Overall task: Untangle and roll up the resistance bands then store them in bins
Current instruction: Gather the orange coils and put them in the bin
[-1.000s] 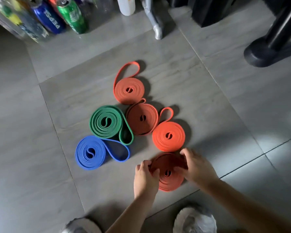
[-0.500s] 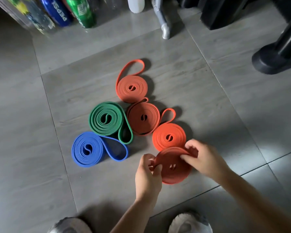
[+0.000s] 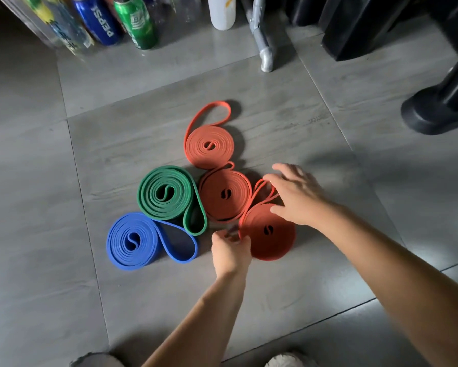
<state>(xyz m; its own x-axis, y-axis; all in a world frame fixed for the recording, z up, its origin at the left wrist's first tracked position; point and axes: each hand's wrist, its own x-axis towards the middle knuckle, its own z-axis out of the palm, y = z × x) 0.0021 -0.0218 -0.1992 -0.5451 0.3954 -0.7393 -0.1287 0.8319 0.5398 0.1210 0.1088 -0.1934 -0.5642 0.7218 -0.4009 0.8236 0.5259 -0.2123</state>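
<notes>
Okay, blue can point(image 3: 100, 22) at 11 o'clock is showing PEPSI; green can point(image 3: 137, 22) is showing nothing legible. Your left hand point(image 3: 230, 251) is pinching the nearest orange roll point(image 3: 271, 241) at its 9 o'clock edge, fingers curled. Your right hand point(image 3: 295, 198) is lying spread open on its 12 o'clock edge and loose loop. That roll is sitting on the floor point(image 3: 315, 282), 4 o'clock from the green roll point(image 3: 167, 193).

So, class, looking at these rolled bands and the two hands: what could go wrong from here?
1. The near red coil is steadied only by the left hand pinching its edge and the right hand lying on top; released, it may spring loose.
2. It lies against the middle red coil, so shifting it could drag that one.
3. The green coil and blue coil have loose end loops that might snag.
</notes>
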